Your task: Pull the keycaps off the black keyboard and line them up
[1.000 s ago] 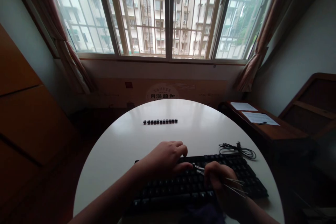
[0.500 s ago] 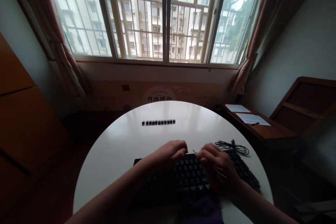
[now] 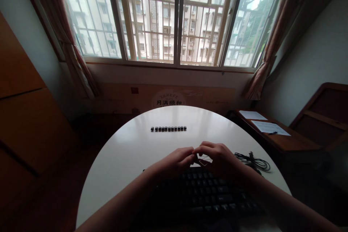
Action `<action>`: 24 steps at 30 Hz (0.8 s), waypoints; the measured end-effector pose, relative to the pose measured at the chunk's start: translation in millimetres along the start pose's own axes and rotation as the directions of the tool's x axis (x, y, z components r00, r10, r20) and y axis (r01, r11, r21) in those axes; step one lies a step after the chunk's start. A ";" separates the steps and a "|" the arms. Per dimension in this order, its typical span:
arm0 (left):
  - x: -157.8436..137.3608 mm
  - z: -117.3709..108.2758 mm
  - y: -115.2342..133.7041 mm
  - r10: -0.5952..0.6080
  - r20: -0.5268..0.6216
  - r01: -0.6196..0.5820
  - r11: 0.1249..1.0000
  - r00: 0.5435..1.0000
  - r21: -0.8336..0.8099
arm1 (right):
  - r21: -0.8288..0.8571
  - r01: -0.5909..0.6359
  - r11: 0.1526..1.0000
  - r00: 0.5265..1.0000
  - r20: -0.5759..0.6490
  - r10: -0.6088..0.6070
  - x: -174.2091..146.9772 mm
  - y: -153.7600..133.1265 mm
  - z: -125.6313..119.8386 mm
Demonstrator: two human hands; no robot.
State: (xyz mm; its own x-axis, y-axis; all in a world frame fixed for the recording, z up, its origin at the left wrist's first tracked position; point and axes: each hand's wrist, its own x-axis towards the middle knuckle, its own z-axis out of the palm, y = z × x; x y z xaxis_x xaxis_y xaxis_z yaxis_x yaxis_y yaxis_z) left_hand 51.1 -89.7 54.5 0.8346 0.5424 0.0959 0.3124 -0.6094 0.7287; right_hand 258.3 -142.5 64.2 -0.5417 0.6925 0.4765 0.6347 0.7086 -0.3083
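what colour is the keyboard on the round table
The keyboard is black; it shows best in the head view.

Characters "月满颐和" [image 3: 169, 103] | tan panel [image 3: 144, 98] | arched lettering [image 3: 169, 96] above: illegible | keyboard [image 3: 202, 188] legends: unreadable

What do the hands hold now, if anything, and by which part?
The right hand holds a thin wire tool; the gripped part is hidden by the hand. Whether the left hand holds anything cannot be told.

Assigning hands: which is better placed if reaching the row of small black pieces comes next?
Left, probably: the left hand is nearer the row; the right hand sits farther right, curled over a thin wire tool.
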 end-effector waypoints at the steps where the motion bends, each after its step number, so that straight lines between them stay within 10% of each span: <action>1: 0.5 0.3 -1.8 -0.003 -0.008 0.003 1.000 1.000 -0.006 | 0.008 -0.006 1.000 1.000 0.000 0.006 1.3 1.9 0.0; 9: 3.6 5.4 -20.1 -0.274 -0.151 0.313 0.847 0.950 0.430 | 0.069 -0.343 0.937 0.939 0.038 0.341 33.9 86.4 10.3; 24: 2.3 13.7 -30.1 -0.268 -0.038 0.238 0.767 0.963 0.596 | 0.057 -0.625 0.779 0.732 0.391 0.558 113.1 214.3 82.5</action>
State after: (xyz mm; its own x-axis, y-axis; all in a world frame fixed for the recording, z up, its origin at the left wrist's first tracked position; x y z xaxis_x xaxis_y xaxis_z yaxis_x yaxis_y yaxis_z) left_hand 49.8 -78.0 23.5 0.7022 0.7078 -0.0775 0.7083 -0.6833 0.1773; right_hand 287.6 98.8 -16.0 -0.2574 0.9553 -0.1452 0.8013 0.1271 -0.5846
